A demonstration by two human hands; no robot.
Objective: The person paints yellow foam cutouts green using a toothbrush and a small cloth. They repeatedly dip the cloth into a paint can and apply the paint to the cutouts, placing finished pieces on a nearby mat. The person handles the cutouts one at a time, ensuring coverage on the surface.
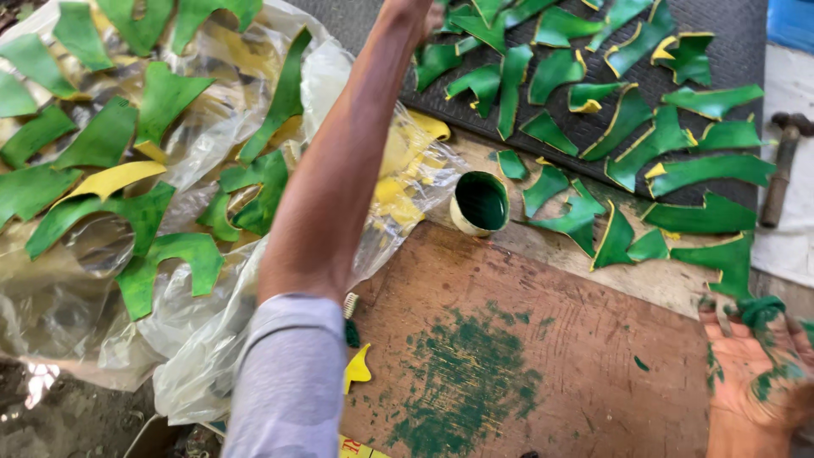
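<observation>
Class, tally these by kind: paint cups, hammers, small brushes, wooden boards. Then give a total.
Paint cup: 1
Hammer: 1
Small brush: 1
Wooden board: 1
Total: 4

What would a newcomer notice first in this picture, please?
Most striking are the many green painted pieces spread over the dark mat at the upper right and over the clear plastic sheet at the left. The left arm stretches up through the middle, its hand at the top edge. The paint-smeared right hand rests at the lower right beside a green-stained wooden board, near a small paint cup.
</observation>
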